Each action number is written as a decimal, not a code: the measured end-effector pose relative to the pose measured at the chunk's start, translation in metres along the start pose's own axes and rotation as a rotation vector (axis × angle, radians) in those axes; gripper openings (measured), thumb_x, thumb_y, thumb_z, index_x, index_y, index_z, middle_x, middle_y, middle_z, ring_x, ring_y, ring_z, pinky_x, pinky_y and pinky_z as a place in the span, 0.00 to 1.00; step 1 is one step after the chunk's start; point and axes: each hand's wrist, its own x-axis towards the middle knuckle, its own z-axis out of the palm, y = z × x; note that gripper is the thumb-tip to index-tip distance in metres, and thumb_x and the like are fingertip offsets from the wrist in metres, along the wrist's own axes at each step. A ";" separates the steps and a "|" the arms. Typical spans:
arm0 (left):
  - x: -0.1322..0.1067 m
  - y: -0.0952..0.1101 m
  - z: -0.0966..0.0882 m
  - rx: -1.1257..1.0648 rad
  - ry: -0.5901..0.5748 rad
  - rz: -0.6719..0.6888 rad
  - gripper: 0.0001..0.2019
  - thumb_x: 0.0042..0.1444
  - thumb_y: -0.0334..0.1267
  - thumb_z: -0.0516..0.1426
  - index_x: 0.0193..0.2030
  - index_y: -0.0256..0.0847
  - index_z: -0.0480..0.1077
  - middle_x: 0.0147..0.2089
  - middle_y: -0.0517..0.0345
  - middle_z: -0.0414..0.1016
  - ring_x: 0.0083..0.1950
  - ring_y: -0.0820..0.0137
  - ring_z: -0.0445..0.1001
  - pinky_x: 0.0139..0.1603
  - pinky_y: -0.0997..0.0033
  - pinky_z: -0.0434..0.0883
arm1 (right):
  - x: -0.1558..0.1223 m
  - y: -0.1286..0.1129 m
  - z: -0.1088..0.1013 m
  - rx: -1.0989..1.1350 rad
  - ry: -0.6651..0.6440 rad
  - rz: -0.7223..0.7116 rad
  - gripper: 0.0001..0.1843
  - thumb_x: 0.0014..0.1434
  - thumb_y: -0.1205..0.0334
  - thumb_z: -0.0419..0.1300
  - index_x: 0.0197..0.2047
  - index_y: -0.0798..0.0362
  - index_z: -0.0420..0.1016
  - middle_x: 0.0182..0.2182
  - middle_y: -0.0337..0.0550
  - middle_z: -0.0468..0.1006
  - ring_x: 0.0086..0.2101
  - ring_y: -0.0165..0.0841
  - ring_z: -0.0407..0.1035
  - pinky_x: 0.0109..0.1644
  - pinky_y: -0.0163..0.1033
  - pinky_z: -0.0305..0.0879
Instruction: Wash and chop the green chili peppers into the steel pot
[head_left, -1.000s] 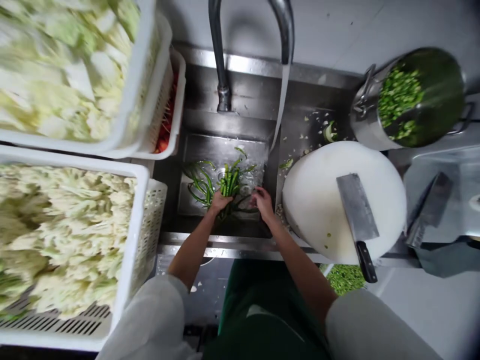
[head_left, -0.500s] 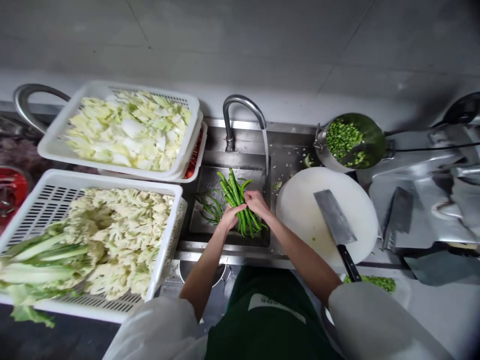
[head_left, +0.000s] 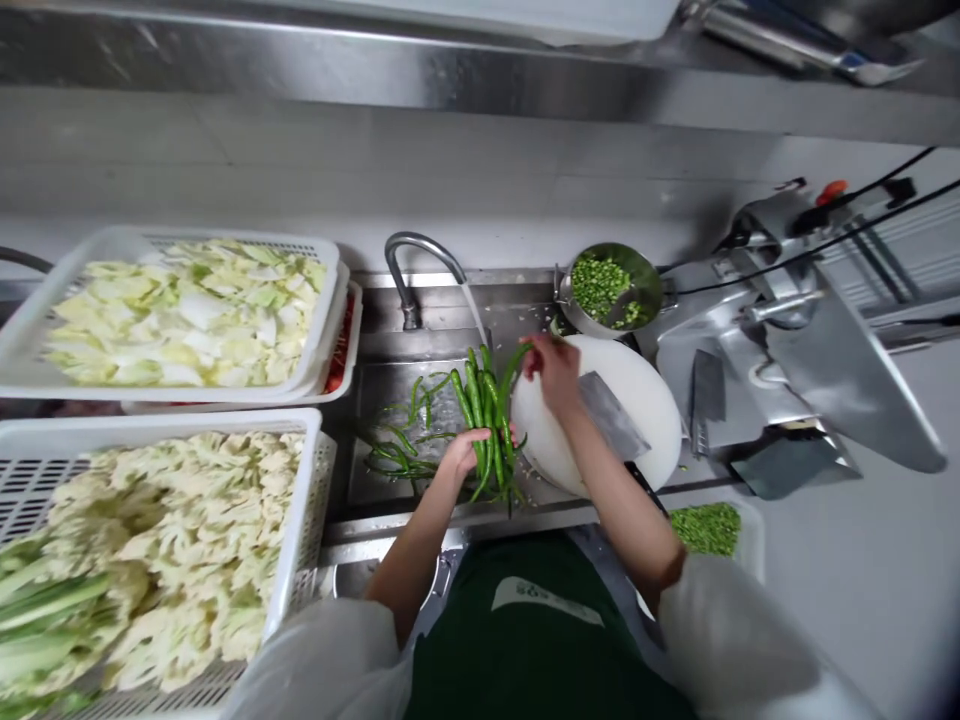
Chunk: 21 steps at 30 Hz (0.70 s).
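Observation:
My left hand (head_left: 466,452) is wrapped round a bunch of long green chili peppers (head_left: 484,425) above the sink's right side. My right hand (head_left: 555,372) is up over the near-left part of the round white chopping board (head_left: 652,400). Its curled fingers meet the upper end of one pepper that curves out of the bunch; the fingertips are slightly blurred. More loose green peppers (head_left: 397,455) lie in the metal sink (head_left: 367,395). Water runs from the curved tap (head_left: 424,240) behind the bunch. A cleaver (head_left: 611,415) lies on the board, partly behind my right forearm.
On the left stand white baskets of cut cabbage (head_left: 195,310) and cauliflower (head_left: 217,530). A pot of chopped green pieces (head_left: 600,285) is behind the board, and a tub of chopped greens (head_left: 705,528) at its near right. A slicing machine (head_left: 780,300) stands farther right; a metal shelf (head_left: 375,60) runs overhead.
My right hand has left the middle of the bunch and moved up and right to a pepper's end. The left hand keeps the bunch, now nearer the board. The view has shifted right and up.

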 end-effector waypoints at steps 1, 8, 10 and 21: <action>0.006 -0.005 0.005 -0.007 -0.007 -0.003 0.30 0.33 0.44 0.69 0.47 0.36 0.77 0.42 0.41 0.83 0.49 0.46 0.81 0.47 0.51 0.79 | 0.004 -0.015 -0.015 0.052 0.062 -0.078 0.17 0.62 0.46 0.59 0.33 0.52 0.75 0.17 0.31 0.65 0.16 0.26 0.60 0.19 0.32 0.56; 0.049 -0.022 0.054 -0.001 0.174 0.112 0.34 0.45 0.56 0.60 0.57 0.40 0.71 0.48 0.45 0.82 0.50 0.52 0.81 0.48 0.52 0.78 | -0.070 -0.022 -0.092 -0.295 -0.214 -0.086 0.12 0.62 0.53 0.61 0.42 0.50 0.82 0.29 0.41 0.80 0.28 0.32 0.73 0.35 0.37 0.70; 0.055 -0.022 0.065 0.032 0.141 0.099 0.35 0.45 0.58 0.59 0.59 0.42 0.70 0.50 0.45 0.81 0.52 0.53 0.80 0.49 0.52 0.78 | -0.100 0.003 -0.104 -0.414 -0.329 0.028 0.13 0.60 0.54 0.62 0.41 0.50 0.84 0.34 0.43 0.82 0.31 0.33 0.74 0.37 0.37 0.70; 0.074 -0.053 0.094 0.328 0.158 -0.006 0.34 0.47 0.64 0.59 0.52 0.38 0.74 0.47 0.42 0.81 0.53 0.50 0.80 0.50 0.50 0.78 | -0.127 0.045 -0.158 -0.291 -0.185 0.358 0.17 0.59 0.46 0.61 0.33 0.52 0.81 0.17 0.34 0.68 0.19 0.27 0.60 0.23 0.32 0.55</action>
